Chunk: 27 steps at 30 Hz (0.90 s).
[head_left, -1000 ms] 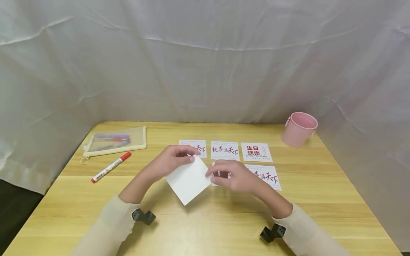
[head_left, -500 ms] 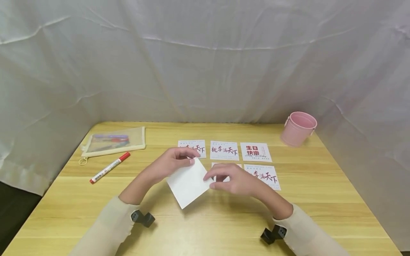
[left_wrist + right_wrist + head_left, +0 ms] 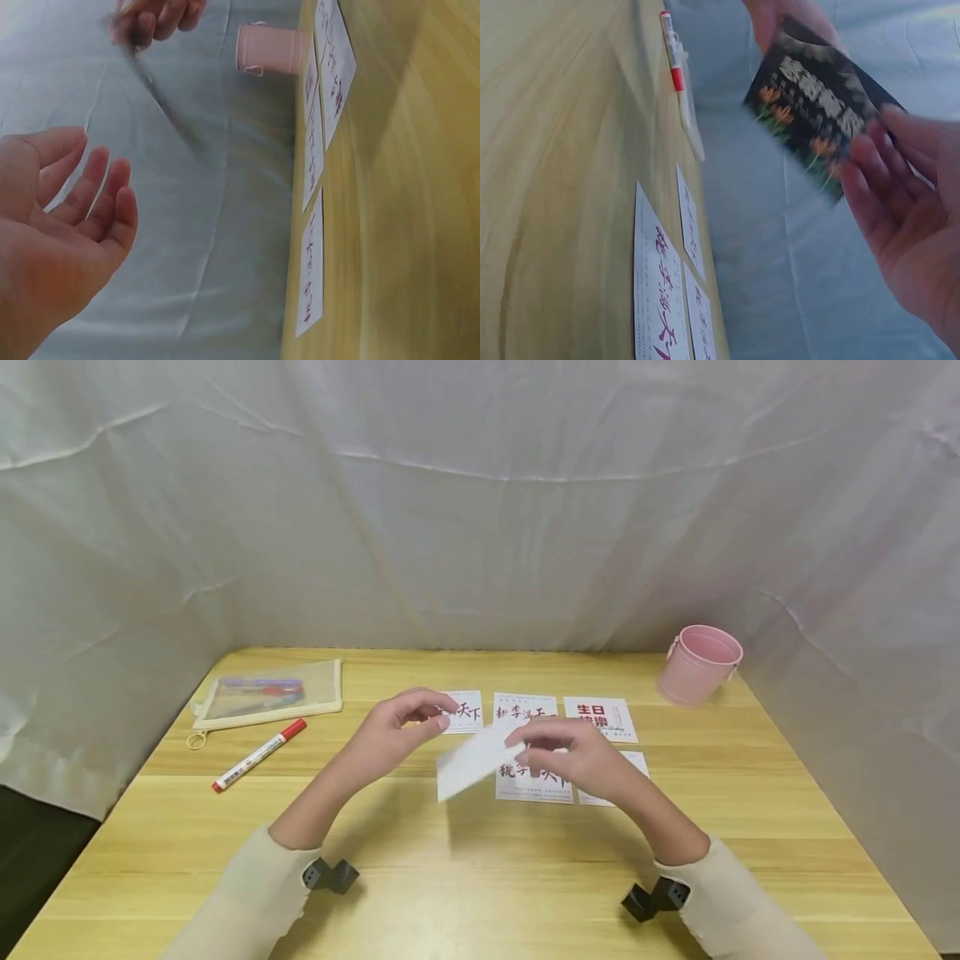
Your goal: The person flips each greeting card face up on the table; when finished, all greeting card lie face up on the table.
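Note:
My right hand (image 3: 583,758) pinches a card (image 3: 471,767) by its edge between thumb and fingers, held up over the table. In the head view its plain white side faces me. From the right wrist the other side of the card (image 3: 802,109) shows dark, with pale lettering and orange flowers, slightly blurred. My left hand (image 3: 390,733) hovers left of the card with thumb and fingers loosely bent and apart. Nothing lies in that left hand (image 3: 67,217) in its wrist view. Beneath and behind the hands, white cards with red writing, such as this one (image 3: 532,778), lie in two rows.
A red-capped marker (image 3: 258,756) lies at the left, in front of a zippered mesh pouch (image 3: 322,681) with pens inside. At the back right stands a pink bucket (image 3: 693,672). Pale curtains (image 3: 480,527) surround the wooden table (image 3: 450,902) at the back and sides.
My left hand has let go of the white card. The right hand has moved it slightly right and up, tilting it, and one lower-row printed card is more exposed.

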Available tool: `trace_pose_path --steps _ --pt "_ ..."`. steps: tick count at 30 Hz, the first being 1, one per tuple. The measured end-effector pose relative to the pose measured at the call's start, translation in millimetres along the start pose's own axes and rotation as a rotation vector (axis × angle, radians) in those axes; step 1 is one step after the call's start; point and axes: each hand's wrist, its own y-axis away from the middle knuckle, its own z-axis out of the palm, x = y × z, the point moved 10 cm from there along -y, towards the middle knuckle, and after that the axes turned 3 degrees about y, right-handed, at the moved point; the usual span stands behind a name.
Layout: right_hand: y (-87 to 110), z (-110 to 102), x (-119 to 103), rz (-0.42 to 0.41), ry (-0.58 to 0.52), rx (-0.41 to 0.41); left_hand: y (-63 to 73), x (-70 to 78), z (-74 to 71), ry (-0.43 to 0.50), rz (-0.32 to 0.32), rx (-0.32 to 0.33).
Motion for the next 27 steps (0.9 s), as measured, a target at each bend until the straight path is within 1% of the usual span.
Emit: trace_pose_path --steps 3,5,8,11,15,18,19,22,24,26,27 --pt "-1.3 -13 9 0.077 -0.031 0.106 0.3 2.4 5.7 0.069 0.004 -0.037" --pt "-1.4 -19 15 0.113 -0.039 0.166 -0.1 2.5 7.4 0.115 0.001 -0.044" --pt "-1.4 -27 21 0.148 -0.048 0.241 0.1 1.9 6.6 0.152 -0.008 -0.027" --pt "-1.6 -31 24 0.161 -0.067 0.289 -0.4 -3.4 6.2 0.179 -0.043 -0.004" --pt "-3.6 -31 26 0.168 -0.109 0.307 -2.2 -11.4 7.5 0.201 -0.093 0.017" --pt "-4.9 -29 28 0.172 -0.114 0.313 -3.4 -14.1 7.1 0.199 -0.109 0.034" --pt "-5.0 -29 28 0.17 -0.094 0.321 -3.7 -14.5 6.5 0.197 -0.11 0.039" --pt "-4.7 -30 27 0.147 0.029 0.353 -4.1 -14.4 4.6 0.208 -0.107 0.047" --pt "-5.2 -29 28 0.141 0.091 0.366 -3.9 -15.2 2.9 0.217 -0.106 0.049" --pt "-7.3 -24 31 0.148 0.116 0.355 -2.5 -17.5 0.6 0.219 -0.105 0.051" --pt "-8.9 -21 33 0.153 0.107 0.341 -1.2 -19.2 -0.7 0.215 -0.104 0.051"
